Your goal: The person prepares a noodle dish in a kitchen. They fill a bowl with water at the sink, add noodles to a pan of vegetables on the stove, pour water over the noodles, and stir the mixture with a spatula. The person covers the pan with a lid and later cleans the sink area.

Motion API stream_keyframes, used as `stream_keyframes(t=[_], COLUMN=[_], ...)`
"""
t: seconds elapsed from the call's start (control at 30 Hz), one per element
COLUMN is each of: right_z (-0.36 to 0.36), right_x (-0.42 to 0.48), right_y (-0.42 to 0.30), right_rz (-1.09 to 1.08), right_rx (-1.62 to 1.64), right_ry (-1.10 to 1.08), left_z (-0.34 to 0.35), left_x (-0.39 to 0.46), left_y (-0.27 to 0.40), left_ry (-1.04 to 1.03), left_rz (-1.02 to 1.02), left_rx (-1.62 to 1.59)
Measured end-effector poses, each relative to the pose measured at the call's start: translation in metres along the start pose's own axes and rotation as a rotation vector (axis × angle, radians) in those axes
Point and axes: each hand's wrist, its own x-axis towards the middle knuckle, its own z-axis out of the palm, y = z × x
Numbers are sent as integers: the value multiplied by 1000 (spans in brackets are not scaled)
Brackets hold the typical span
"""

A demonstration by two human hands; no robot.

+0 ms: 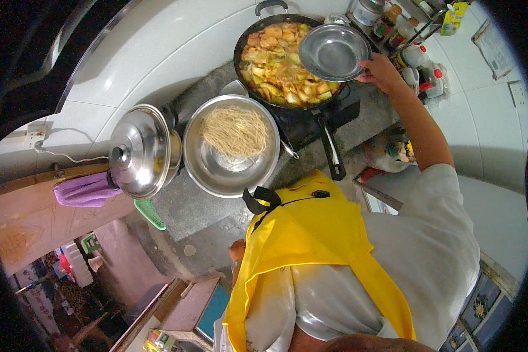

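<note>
My right hand (379, 72) grips the rim of a shallow metal bowl (334, 53), which is over the right side of a wide black wok (237, 66). Chunks of pale green vegetable and browned pieces (273, 61) sit in broth inside the wok. Its long handle (331, 147) points towards me. Left of the wok, a large steel basin (229, 182) holds a tangle of pale dry noodles (235, 130). My left hand (236, 251) hangs low beside the yellow apron (312, 229), partly hidden by it, so its fingers are unclear.
A lidded steel pot (136, 154) stands left of the basin, near a purple towel (86, 189) and a green plastic basket (150, 214). A metal utensil handle (290, 150) sticks out beside the basin. Sauce bottles (387, 22) crowd the rack at the right.
</note>
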Motion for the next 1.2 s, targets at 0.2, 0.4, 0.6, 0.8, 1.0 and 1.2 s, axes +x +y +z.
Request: stream_keyframes(t=[0.2, 0.4, 0.6, 0.8, 1.0, 1.2], right_z=[-31, -50, -71, -79, -59, -57], right_x=[14, 42, 39, 59, 49, 33], right_y=[25, 34, 25, 34, -22, -49], right_rz=[-153, -384, -555, -396, -82, -216], right_rx=[-386, -843, -970, -916, -843, -1035], right_ry=[-34, -119, -19, 75, 179, 384], left_z=[-32, -20, -3, -12, -8, 0], left_x=[16, 4, 5, 1, -2, 0], left_y=[24, 10, 2, 10, 8, 0], left_ry=[-147, -31, 35, -3, -9, 47], left_rz=[70, 201, 31, 127, 204, 275], left_rx=[152, 194, -109, 63, 147, 200])
